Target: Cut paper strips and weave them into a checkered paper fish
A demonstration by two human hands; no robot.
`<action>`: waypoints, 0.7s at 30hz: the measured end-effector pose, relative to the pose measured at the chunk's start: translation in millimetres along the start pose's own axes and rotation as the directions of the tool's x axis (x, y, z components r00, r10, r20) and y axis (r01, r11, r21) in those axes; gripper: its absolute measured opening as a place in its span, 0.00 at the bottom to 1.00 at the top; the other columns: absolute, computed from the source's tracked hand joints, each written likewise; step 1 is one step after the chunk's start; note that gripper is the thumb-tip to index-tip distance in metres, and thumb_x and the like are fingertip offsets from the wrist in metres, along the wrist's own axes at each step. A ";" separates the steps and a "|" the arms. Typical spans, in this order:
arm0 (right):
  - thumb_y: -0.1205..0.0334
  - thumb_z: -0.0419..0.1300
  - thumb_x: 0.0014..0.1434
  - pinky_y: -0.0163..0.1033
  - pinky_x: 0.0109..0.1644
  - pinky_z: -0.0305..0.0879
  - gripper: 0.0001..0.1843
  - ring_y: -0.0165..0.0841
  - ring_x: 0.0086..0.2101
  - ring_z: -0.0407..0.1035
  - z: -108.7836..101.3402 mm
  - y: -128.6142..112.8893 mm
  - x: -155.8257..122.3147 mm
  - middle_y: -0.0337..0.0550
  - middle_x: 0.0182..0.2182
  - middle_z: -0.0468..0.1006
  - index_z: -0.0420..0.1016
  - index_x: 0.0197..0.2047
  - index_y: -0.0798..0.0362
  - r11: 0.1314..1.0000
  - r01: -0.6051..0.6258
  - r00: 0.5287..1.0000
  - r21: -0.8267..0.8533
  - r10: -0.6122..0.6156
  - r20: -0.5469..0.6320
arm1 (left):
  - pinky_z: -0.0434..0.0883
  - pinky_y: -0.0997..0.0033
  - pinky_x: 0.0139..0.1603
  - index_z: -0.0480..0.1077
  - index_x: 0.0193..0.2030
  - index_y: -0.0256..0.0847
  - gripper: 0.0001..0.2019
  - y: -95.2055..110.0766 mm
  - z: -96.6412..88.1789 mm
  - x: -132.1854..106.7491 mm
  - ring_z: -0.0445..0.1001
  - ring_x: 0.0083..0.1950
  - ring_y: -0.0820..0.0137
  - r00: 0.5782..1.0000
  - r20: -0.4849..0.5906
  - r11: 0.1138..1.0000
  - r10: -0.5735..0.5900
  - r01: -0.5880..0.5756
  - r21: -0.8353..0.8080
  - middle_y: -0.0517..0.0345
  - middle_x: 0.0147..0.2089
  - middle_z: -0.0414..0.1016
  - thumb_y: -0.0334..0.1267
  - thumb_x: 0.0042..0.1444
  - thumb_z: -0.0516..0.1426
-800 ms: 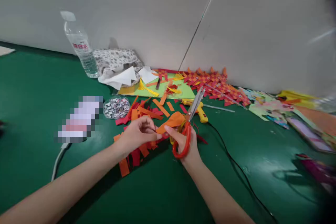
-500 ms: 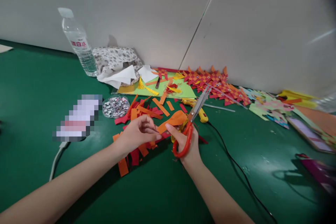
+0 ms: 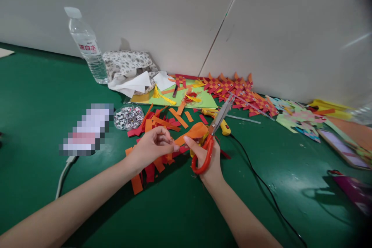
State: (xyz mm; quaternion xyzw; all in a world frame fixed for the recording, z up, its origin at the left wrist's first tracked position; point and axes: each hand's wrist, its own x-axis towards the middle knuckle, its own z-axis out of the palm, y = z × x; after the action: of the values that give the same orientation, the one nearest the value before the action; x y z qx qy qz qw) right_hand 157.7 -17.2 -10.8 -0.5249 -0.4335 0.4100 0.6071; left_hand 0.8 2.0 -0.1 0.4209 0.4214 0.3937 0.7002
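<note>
My right hand [image 3: 207, 153] is closed around red-handled scissors [image 3: 202, 162], their metal blades pointing up and away. Its thumb lies against a curved orange paper strip [image 3: 193, 132]; a bit of yellow shows behind the thumb. Close by on the left, my left hand [image 3: 157, 145] is pinched shut, fingertips beside the strip's near end. Whatever is in that pinch is too small to make out. Under and behind the left hand lie loose orange and red paper strips [image 3: 149, 172].
A yellow glue gun [image 3: 224, 126] with a black cord lies behind the scissors. Woven paper fish [image 3: 232, 89] pile against the wall. Leftward are a pack of googly eyes [image 3: 128, 117], a phone [image 3: 87, 130] on a cable, a tissue pack [image 3: 130, 64] and a water bottle [image 3: 88, 52].
Almost nothing differs. Both hands, the scissors and the orange strip hold nearly the same positions; the view has shifted very slightly.
</note>
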 end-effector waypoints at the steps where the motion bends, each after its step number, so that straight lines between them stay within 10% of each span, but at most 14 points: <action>1: 0.59 0.70 0.43 0.40 0.34 0.68 0.15 0.32 0.27 0.70 -0.5 1.2 0.2 0.38 0.26 0.75 0.71 0.33 0.52 1.000 0.000 1.000 -0.001 0.000 0.002 | 0.68 0.81 0.30 0.61 0.28 0.38 0.16 0.2 0.1 0.0 0.71 0.25 0.82 1.000 0.002 1.000 -0.011 0.011 0.000 0.68 0.25 0.71 0.28 0.41 0.66; 21: 0.58 0.69 0.44 0.41 0.36 0.69 0.14 0.33 0.29 0.70 -0.1 1.0 0.2 0.39 0.28 0.75 0.72 0.33 0.52 0.998 0.034 0.999 -0.045 -0.034 0.014 | 0.71 0.79 0.32 0.62 0.29 0.38 0.16 1.7 -0.4 -1.8 0.75 0.28 0.78 0.998 0.034 0.999 -0.047 0.047 0.002 0.64 0.26 0.76 0.23 0.39 0.65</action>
State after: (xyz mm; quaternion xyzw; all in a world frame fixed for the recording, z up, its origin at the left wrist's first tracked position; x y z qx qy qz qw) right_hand 157.8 -17.0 -11.7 -0.5282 -0.4554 0.3932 0.5992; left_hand -0.5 1.0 1.9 0.4179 0.4194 0.3698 0.7161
